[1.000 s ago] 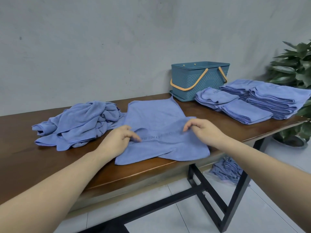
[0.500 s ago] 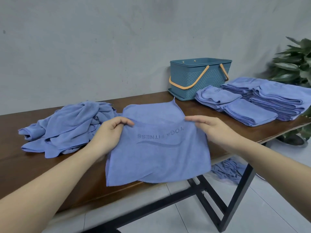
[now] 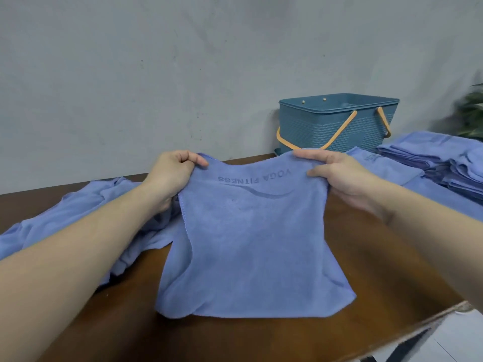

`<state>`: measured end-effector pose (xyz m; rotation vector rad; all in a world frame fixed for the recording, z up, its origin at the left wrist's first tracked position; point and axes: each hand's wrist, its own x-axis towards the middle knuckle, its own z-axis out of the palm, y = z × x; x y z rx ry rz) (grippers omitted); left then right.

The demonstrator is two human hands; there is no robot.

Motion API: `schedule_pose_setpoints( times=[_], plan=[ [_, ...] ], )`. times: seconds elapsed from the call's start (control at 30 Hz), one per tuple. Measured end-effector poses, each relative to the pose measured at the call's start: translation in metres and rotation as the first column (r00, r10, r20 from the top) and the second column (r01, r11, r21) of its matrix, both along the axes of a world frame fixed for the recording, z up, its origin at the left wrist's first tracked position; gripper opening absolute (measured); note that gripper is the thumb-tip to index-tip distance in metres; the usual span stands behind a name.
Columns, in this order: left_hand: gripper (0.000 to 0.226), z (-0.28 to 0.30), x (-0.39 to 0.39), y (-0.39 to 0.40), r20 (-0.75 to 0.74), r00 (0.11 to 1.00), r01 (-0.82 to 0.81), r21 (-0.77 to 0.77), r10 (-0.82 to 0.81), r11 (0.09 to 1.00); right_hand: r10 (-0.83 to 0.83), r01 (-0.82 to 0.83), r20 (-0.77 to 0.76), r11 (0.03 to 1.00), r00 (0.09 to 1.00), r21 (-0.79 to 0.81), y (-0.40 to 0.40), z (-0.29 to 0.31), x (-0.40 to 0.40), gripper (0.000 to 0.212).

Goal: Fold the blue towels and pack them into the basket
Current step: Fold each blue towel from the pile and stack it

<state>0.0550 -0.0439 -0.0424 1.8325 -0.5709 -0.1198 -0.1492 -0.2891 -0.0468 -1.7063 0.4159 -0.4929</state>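
Observation:
I hold up a blue towel (image 3: 251, 244) with mirrored "YOGA FITNESS" lettering near its top edge. My left hand (image 3: 171, 176) pinches its upper left corner and my right hand (image 3: 337, 176) pinches the upper right corner. The towel's lower part rests on the wooden table (image 3: 371, 278). A teal woven basket (image 3: 337, 126) with orange handles stands behind the towel at the back right, by the wall. A heap of unfolded blue towels (image 3: 78, 218) lies to the left, partly behind my left arm.
Folded blue towels (image 3: 444, 160) are stacked on the table's right side beside the basket. A green plant (image 3: 470, 113) shows at the far right edge. The table's front right corner (image 3: 465, 307) is close, with tiled floor beyond it.
Both hands have lifted the towel's edge off the table and carried it up and away from me. The view has moved closer to the table.

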Motion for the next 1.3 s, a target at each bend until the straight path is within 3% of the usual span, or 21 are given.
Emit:
schedule_pose_setpoints(
  times=[0.17,0.3,0.5,0.6,0.73,0.93,1.1,1.3],
  plan=[
    [0.040,-0.030,0.044,-0.017,0.089,0.995,-0.042,0.121,0.031,0.992,0.017,-0.049,-0.132,0.970,0.991,-0.240,-0.024,-0.020,0.043,0.061],
    [0.034,-0.030,0.071,-0.029,0.151,0.988,-0.049,0.190,0.020,0.981,-0.025,-0.032,-0.144,0.925,0.989,-0.379,-0.043,-0.029,0.067,0.065],
    [0.029,-0.043,0.090,-0.048,0.266,0.959,-0.017,0.397,-0.098,0.918,-0.093,-0.135,-0.295,0.734,0.951,-0.665,-0.065,-0.054,0.090,0.073],
    [0.033,-0.058,0.096,-0.050,0.317,0.936,-0.026,0.491,-0.151,0.871,-0.120,-0.168,-0.356,0.716,0.927,-0.678,-0.070,-0.072,0.091,0.071],
    [0.037,-0.069,0.101,-0.046,0.303,0.928,-0.024,0.628,-0.216,0.778,-0.174,-0.118,-0.326,0.695,0.929,-0.709,-0.074,-0.084,0.089,0.065],
    [0.045,-0.071,0.109,-0.044,0.374,0.917,-0.108,0.565,-0.137,0.818,-0.204,-0.112,-0.325,0.668,0.923,-0.735,-0.074,-0.085,0.091,0.065],
    [0.047,-0.078,0.109,-0.040,0.349,0.922,-0.106,0.647,-0.170,0.755,-0.230,-0.105,-0.327,0.651,0.916,-0.752,-0.070,-0.086,0.090,0.063],
    [0.032,-0.071,0.089,-0.032,0.282,0.950,-0.053,0.564,-0.132,0.824,-0.136,-0.026,-0.187,0.738,0.973,-0.674,-0.067,-0.095,0.079,0.059]
  ],
)
